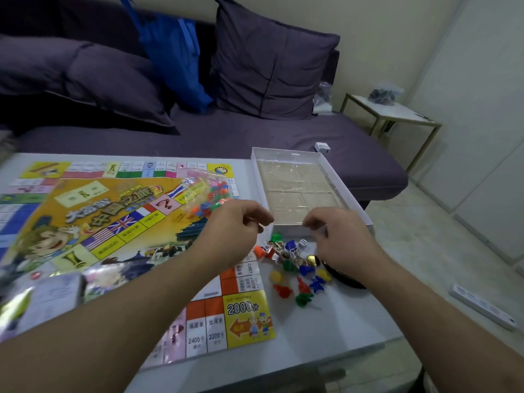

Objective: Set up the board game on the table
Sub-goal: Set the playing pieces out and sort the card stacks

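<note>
I see both hands raised over the white tabletop (326, 330), just in front of the near end of the open game box (351, 191). The left hand (235, 225) hangs above the right edge of the game board (113, 222), fingers curled inward with thumb and fingertips drawn close; I cannot tell whether its grip has hold of anything. The right hand (337, 236) mirrors it, fingers bent down toward the box's near edge, and whether that grip pinches something clear or nothing at all I cannot tell either.

The board lies unfolded and flat across the left half of the tabletop, its yellow "2000" corner square nearest me. A clear bag of small coloured pieces (207, 194) rests on the board's far right part, near the box. Between the board's right edge and my right hand lies a loose scatter of plastic tokens (295, 276) in red, green, blue and yellow, with a white die (302, 244) at its far side and a gold disc (312, 260) among them. The box, white-walled with a clear insert over a tan bottom, sits at the tabletop's far right.

A wrapped stack of cards (54, 299) lies on the board's near left. A white power strip (482, 306) rests at the tabletop's right edge. Behind stands a purple sofa (255, 131) with cushions and a blue bag (173, 58).
</note>
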`<state>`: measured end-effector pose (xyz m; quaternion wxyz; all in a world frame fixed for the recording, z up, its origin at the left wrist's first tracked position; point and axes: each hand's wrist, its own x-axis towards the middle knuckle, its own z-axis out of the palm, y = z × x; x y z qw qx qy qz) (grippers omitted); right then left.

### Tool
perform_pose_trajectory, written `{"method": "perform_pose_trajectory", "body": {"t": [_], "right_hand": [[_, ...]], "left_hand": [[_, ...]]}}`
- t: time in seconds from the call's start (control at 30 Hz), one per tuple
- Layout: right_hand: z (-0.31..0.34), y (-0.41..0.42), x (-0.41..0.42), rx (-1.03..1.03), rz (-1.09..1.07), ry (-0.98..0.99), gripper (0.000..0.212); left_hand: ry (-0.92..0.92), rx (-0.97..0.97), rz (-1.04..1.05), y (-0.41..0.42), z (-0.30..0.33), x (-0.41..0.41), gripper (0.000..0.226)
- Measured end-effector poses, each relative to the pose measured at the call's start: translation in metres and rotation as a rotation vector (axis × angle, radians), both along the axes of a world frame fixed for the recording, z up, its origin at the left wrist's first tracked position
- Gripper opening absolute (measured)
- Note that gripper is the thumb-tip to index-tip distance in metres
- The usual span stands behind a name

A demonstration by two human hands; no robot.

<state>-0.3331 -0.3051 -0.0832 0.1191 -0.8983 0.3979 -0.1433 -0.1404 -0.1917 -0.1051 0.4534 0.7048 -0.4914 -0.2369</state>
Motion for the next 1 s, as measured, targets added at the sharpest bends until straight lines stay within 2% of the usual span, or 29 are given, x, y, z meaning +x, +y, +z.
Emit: {"method": "perform_pose_trajectory", "body": {"t": [0.2, 0.37, 0.73, 0.87, 1.0], "right_hand": [[0.022, 0.050, 0.015, 0.039, 0.025, -0.089, 0.024], [0.035, 0.113, 0.053, 0.137, 0.117, -0.136, 0.023], [0.019, 0.236, 0.137, 0.387, 0.288, -0.223, 0.024], [0.002, 0.255, 0.147, 0.376, 0.319, -0.174, 0.020], [-0.003, 0.254, 0.151, 0.404, 0.291, -0.122, 0.022]], "left_hand": [[0.005, 0.016, 0.034, 0.061, 0.012, 0.013, 0.030], [-0.009, 0.010, 0.087, 0.119, 0.021, 0.028, 0.023], [-0.112, 0.054, 0.216, 0.236, 0.010, 0.075, 0.026], [-0.186, 0.175, 0.156, 0.247, 0.009, 0.089, 0.032], [-0.229, 0.221, 0.197, 0.248, 0.009, 0.104, 0.024]]}}
